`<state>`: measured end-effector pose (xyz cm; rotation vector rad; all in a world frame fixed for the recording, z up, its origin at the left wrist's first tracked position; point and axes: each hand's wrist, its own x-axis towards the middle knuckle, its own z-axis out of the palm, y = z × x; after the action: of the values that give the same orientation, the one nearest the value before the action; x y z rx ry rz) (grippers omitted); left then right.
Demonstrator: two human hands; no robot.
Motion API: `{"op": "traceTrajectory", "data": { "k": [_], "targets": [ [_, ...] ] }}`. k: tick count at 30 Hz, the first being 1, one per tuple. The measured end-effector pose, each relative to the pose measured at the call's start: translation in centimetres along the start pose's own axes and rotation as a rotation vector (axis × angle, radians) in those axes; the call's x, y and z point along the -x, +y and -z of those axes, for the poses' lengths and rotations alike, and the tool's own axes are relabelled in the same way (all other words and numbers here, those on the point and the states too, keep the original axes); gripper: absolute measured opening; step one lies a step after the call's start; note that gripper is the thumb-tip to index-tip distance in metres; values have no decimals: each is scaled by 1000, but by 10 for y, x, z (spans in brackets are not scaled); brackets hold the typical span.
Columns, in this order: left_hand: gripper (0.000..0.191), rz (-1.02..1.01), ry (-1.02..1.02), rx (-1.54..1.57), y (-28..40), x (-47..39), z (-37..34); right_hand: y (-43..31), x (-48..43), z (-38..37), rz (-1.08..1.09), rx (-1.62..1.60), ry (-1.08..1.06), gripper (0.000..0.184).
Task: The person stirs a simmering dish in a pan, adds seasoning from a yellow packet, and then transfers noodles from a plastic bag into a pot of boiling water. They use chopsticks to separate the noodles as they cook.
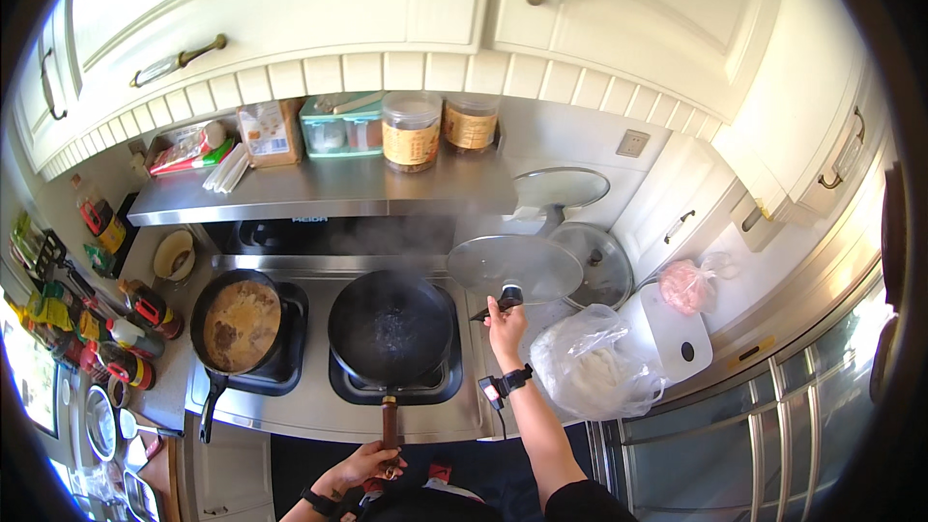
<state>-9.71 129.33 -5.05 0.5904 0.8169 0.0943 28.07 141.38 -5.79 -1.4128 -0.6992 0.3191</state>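
My left hand [375, 460] grips the end of the wooden handle [390, 424] of a dark wok [391, 326] on the right burner. Steam rises from the wok; a little white residue or glare shows at its bottom. My right hand [505, 322] holds a glass lid [516, 268] by its dark knob, tilted to the right of the wok and clear of it. On the left burner, a black frying pan [239, 326] contains brownish liquid with darker lumps.
Sauce bottles [148, 310] crowd the left counter beside a small bowl [174, 255]. More glass lids [594, 268] lean at the back right. A plastic bag of white food [598, 362] lies right of the stove, near a pink bag [687, 286]. Jars [411, 132] stand on the steel shelf [326, 196].
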Motion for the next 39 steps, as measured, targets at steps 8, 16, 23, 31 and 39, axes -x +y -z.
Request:
{"op": "traceTrajectory", "data": {
  "k": [8,16,23,31,39],
  "targets": [
    [29,25,106,40,-6,-3,-3,101,-45,-5,227,544,320,37],
    [20,-110,214,2,8,19,-46,135,-58,-14,128,559,437,37],
    [17,-116,219,31,21,24,-60,143,-65,-16,151,525,445,36],
    [17,-110,193,51,22,25,-61,149,-71,-20,123,333,385,36],
    [20,-79,183,34,23,24,-56,115,-40,-11,275,976,302,58]
  ]
}}
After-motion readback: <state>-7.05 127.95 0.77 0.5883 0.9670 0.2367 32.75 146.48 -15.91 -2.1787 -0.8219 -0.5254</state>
